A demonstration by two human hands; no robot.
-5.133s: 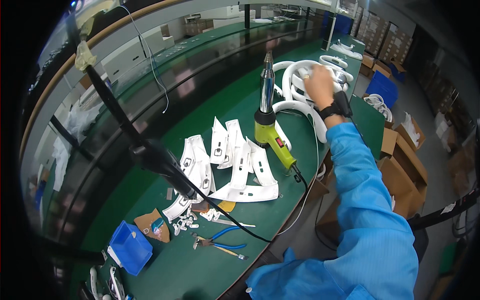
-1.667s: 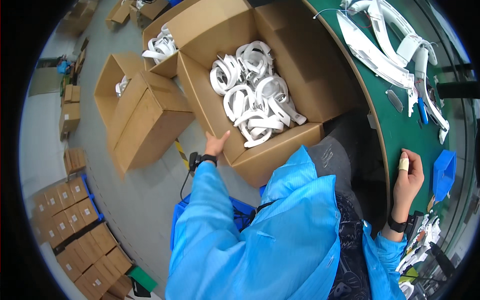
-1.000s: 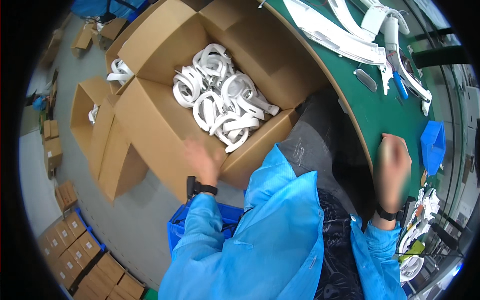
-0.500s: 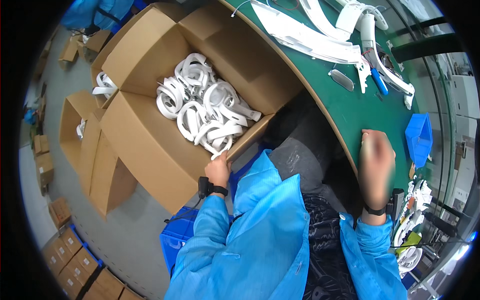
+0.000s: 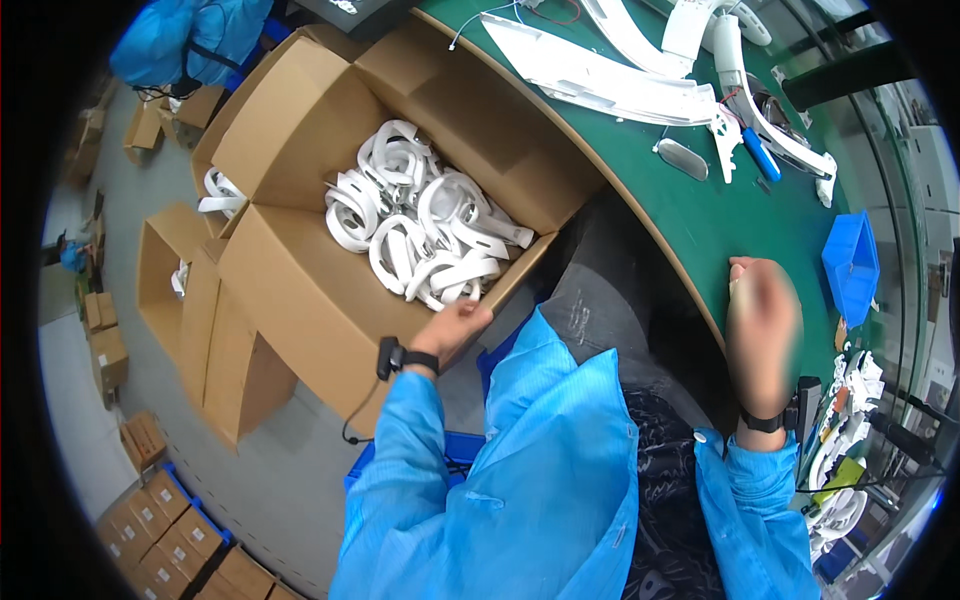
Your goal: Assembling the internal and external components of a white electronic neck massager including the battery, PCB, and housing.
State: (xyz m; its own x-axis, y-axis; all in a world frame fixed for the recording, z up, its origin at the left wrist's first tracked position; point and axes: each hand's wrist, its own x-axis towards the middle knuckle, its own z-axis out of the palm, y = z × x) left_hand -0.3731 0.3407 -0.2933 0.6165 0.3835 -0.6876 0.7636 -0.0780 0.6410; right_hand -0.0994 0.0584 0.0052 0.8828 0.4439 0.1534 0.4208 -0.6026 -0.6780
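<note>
My left hand [image 5: 455, 328] is at the near rim of an open cardboard box [image 5: 300, 285], its fingers curled in. What they hold, if anything, is hidden. Just past the fingertips lie several white curved plastic parts [image 5: 400, 255], heaped inside the box, many of them ring-shaped. My right hand [image 5: 765, 325] is over the right part of a green work table [image 5: 640, 160], near its curved edge. It is blurred, so its fingers do not show clearly. A black strap with a small device is on each wrist.
Long white curved housings [image 5: 600, 80], a blue-handled tool [image 5: 760, 155] and a grey oval piece [image 5: 682, 158] lie on the table. A blue bin [image 5: 850, 268] stands at its right side. More open cartons [image 5: 185, 300] are on the floor to the left, with stacked boxes [image 5: 165, 530] below them.
My left hand has moved a little to the right and up along the box rim, its fingers now farther right. My right hand has hardly moved. The whole view has shifted slightly.
</note>
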